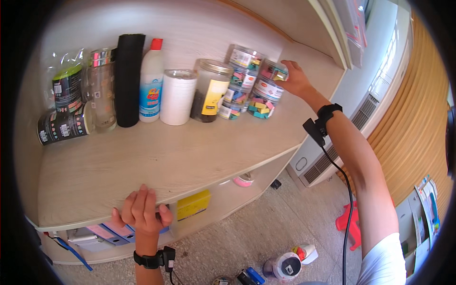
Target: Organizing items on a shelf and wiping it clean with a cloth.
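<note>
On the right of the wooden shelf, my right hand is around the upper jar of a stack of clear plastic jars holding coloured blocks. Its fingertips are at the jar's right side and lid. Left of it stands another stack of such jars. My left hand rests on the shelf's front edge, fingers spread, holding nothing. Further left stand a jar with a metal lid and yellow label, a white cylindrical container, a white bottle with a red cap and a black cylinder.
A glass bottle and dark printed canisters stand and lie at the shelf's left end. Blue binders and a yellow box are on the lower shelf. A lidded tub and a red stool stand on the floor.
</note>
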Tool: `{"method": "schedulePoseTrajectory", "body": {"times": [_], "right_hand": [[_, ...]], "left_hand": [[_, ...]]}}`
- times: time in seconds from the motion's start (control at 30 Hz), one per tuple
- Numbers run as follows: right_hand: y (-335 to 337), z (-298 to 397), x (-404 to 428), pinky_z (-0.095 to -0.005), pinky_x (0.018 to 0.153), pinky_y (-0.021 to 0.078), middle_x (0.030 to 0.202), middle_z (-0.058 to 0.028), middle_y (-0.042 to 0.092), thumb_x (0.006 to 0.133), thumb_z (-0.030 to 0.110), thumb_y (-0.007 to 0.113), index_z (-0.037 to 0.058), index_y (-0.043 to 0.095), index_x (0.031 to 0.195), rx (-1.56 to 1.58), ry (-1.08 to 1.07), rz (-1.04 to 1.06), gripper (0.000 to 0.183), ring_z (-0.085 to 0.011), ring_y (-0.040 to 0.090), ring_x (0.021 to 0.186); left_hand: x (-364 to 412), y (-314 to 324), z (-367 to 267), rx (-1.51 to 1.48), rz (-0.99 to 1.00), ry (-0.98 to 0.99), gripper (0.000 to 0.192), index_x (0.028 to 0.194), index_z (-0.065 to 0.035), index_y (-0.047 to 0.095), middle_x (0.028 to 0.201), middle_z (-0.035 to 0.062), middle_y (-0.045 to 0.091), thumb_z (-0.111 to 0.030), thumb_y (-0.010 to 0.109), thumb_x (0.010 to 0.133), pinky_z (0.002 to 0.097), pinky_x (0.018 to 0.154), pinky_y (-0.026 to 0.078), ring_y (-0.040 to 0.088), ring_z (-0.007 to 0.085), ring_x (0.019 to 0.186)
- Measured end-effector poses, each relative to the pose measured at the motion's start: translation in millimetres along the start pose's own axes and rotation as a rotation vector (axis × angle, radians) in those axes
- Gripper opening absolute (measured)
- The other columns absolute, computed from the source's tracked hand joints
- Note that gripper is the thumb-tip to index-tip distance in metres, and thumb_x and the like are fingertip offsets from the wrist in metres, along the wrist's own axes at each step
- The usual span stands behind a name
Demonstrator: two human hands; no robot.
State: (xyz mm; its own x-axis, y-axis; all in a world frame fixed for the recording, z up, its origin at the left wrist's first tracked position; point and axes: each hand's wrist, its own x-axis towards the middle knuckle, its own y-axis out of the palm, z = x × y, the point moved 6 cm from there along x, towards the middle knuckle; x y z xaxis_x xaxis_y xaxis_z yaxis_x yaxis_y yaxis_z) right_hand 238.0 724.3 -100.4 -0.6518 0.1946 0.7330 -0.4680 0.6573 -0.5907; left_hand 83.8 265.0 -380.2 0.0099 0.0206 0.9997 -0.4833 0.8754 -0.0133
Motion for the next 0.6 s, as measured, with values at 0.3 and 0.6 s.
{"method": "schedulePoseTrajectory", "body": {"times": [0.3,0.6], "right_hand": [[29.9,-17.3,47.1,-0.0450,0.110,0.0441,0.143,-0.0267,0.050,0.075,0.067,0.074,0.0048,0.039,0.153,0.042,0.470,0.417,0.106,-0.0413,0.050,0.134],[36.2,-31.8,29.4,-0.0438,0.095,0.0530,0.127,-0.0271,0.059,0.070,0.074,0.074,-0.0016,0.056,0.126,-0.007,0.461,0.326,0.096,-0.0428,0.062,0.115]], "left_hand": [[1.9,-5.0,2.0,0.007,0.010,0.010,0.033,0.104,-0.0110,0.068,0.111,0.0041,0.072,-0.034,0.047,0.096,0.0485,0.117,0.015,0.055,0.0222,0.109],[1.6,-2.4,-0.5,-0.014,-0.001,-0.012,0.032,0.105,-0.0114,0.069,0.111,0.0035,0.072,-0.033,0.049,0.095,0.0485,0.116,0.015,0.055,0.0218,0.109]]}}
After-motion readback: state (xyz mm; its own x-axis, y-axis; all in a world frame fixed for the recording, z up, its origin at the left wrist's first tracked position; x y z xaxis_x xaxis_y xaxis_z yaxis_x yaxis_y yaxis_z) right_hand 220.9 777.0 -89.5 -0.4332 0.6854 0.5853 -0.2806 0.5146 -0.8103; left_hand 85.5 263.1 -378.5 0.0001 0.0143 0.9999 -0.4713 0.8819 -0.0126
